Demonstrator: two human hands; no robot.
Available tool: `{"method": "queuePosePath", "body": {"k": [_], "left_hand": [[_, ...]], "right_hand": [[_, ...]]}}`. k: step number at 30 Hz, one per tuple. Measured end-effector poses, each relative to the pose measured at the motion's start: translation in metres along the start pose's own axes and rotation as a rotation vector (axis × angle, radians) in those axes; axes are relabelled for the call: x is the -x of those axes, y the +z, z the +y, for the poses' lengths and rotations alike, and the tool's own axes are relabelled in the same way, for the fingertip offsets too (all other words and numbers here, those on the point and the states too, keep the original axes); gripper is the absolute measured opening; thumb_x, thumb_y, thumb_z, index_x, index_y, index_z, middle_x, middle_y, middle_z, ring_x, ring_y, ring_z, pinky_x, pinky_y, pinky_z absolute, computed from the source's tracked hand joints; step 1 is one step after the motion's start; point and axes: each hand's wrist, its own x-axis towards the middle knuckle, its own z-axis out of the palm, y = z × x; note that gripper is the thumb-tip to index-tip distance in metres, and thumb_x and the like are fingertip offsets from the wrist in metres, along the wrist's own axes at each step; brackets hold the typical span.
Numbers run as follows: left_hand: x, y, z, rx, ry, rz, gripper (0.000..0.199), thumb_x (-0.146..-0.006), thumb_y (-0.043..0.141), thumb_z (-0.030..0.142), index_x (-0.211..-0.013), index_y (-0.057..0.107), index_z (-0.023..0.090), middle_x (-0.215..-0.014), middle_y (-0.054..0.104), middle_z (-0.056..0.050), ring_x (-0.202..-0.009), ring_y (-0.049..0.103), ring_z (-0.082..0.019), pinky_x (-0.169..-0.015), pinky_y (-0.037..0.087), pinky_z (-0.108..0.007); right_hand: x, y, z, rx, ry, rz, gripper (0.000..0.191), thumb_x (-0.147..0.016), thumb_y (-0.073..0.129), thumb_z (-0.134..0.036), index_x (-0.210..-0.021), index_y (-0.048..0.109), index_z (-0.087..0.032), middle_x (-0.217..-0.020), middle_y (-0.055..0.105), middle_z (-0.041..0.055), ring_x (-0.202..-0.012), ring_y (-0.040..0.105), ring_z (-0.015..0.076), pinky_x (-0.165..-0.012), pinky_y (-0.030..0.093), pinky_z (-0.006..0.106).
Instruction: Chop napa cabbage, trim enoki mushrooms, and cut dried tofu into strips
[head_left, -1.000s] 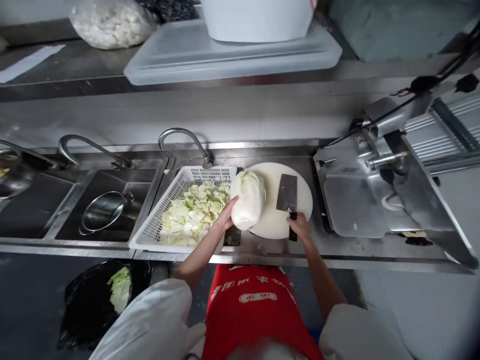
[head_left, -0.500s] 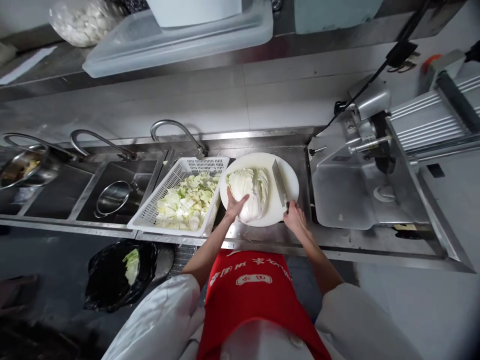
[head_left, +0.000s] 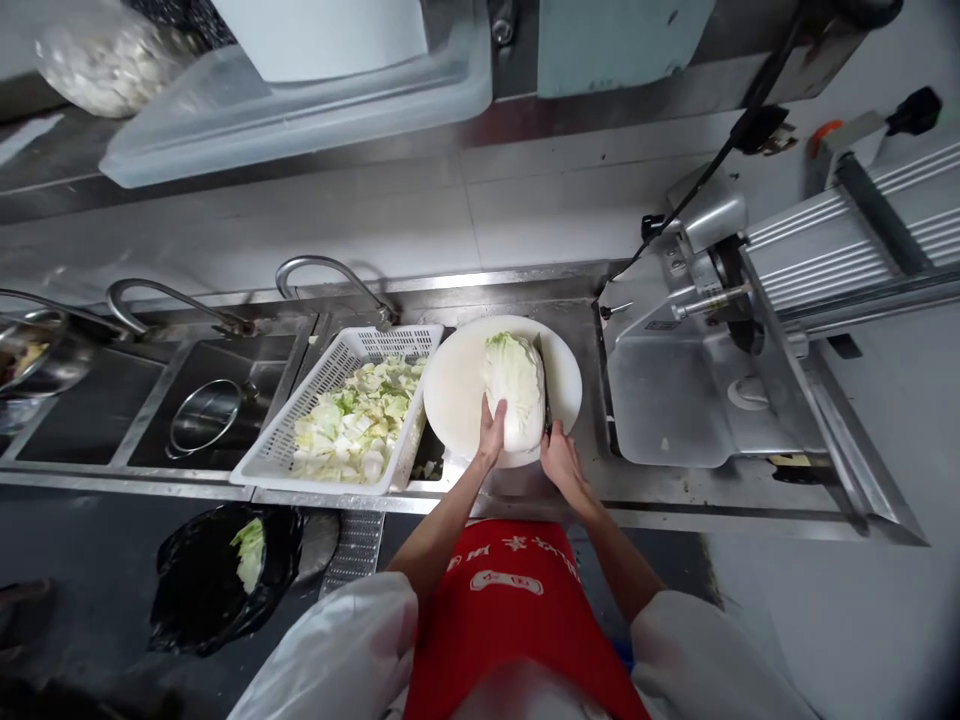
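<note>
A napa cabbage piece [head_left: 514,385] lies on a round white cutting board [head_left: 457,370], right of the board's middle. My left hand [head_left: 491,432] grips its lower left side, thumb and fingers pressed against the pale leaves. At the lower right of the board, my right hand [head_left: 561,458] is closed round the handle of a kitchen knife [head_left: 543,375]. The blade stands along the cabbage's right side and shows only as a dark narrow strip. To the left, a white perforated basket [head_left: 268,462] holds chopped cabbage [head_left: 360,425].
Steel sinks run along the left, one with a metal pot [head_left: 206,415] in it. A faucet [head_left: 334,268] arches behind the basket. At the right stands a slicing machine [head_left: 675,400]. Below left, a black bin bag [head_left: 191,580] holds a leaf. Tubs rest on the shelf [head_left: 300,140] above.
The cabbage has shifted right across the board with my left hand on it. My right hand has brought the knife from the board's right part to the cabbage's right side. The view has shifted slightly.
</note>
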Motion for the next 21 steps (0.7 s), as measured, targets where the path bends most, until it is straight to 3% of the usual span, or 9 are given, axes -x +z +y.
{"method": "queuePosePath", "body": {"k": [4, 8, 11, 13, 17, 21], "left_hand": [[-0.007, 0.0, 0.01, -0.104, 0.011, 0.015, 0.091, -0.094, 0.057, 0.073, -0.164, 0.031, 0.02, -0.168, 0.038, -0.013, -0.158, 0.032, -0.03, -0.131, 0.025, -0.042], [-0.005, 0.004, 0.008, -0.283, -0.04, 0.032, 0.099, -0.098, 0.053, 0.069, -0.169, 0.01, 0.014, -0.175, 0.015, -0.02, -0.165, 0.005, -0.031, -0.134, 0.012, -0.045], [0.001, 0.015, 0.006, -0.32, 0.081, 0.078, 0.101, -0.1, 0.052, 0.063, -0.169, -0.003, 0.015, -0.177, -0.004, -0.019, -0.165, -0.001, -0.03, -0.134, 0.012, -0.045], [0.003, 0.022, 0.008, -0.332, 0.171, 0.086, 0.092, -0.102, 0.05, 0.058, -0.17, -0.001, 0.02, -0.177, -0.011, -0.015, -0.165, 0.0, -0.029, -0.134, 0.015, -0.045], [0.003, 0.028, 0.013, -0.352, 0.225, -0.012, 0.07, -0.108, 0.037, 0.053, -0.169, 0.017, 0.027, -0.178, -0.005, -0.008, -0.165, -0.002, -0.027, -0.133, 0.014, -0.046], [0.0, 0.029, 0.009, -0.359, 0.243, -0.007, 0.068, -0.109, 0.026, 0.053, -0.169, 0.018, 0.021, -0.178, 0.006, -0.012, -0.165, -0.003, -0.025, -0.133, 0.009, -0.047]], "right_hand": [[-0.005, 0.002, -0.009, -0.034, -0.01, -0.009, 0.025, -0.105, 0.044, -0.02, -0.127, 0.053, -0.011, -0.11, 0.075, 0.0195, -0.103, 0.073, 0.0273, -0.078, 0.045, 0.03], [-0.002, -0.014, -0.001, -0.015, -0.02, 0.003, 0.025, -0.106, 0.041, -0.023, -0.126, 0.054, -0.013, -0.105, 0.076, 0.0165, -0.095, 0.073, 0.0263, -0.073, 0.043, 0.029], [0.021, -0.031, 0.004, 0.024, 0.013, 0.11, 0.03, -0.108, 0.037, -0.029, -0.126, 0.054, -0.014, -0.098, 0.076, 0.015, -0.088, 0.072, 0.0256, -0.07, 0.041, 0.028], [0.042, -0.04, 0.001, 0.035, 0.023, 0.185, 0.034, -0.109, 0.034, -0.033, -0.128, 0.054, -0.013, -0.094, 0.076, 0.0147, -0.085, 0.071, 0.0258, -0.068, 0.041, 0.028], [0.073, -0.044, -0.013, 0.024, -0.012, 0.182, 0.036, -0.108, 0.034, -0.035, -0.128, 0.055, -0.015, -0.09, 0.076, 0.0141, -0.083, 0.072, 0.0282, -0.068, 0.043, 0.029], [0.079, -0.034, -0.021, 0.035, -0.023, 0.151, 0.032, -0.106, 0.035, -0.033, -0.124, 0.057, -0.017, -0.088, 0.075, 0.0121, -0.085, 0.074, 0.0298, -0.069, 0.045, 0.03]]}}
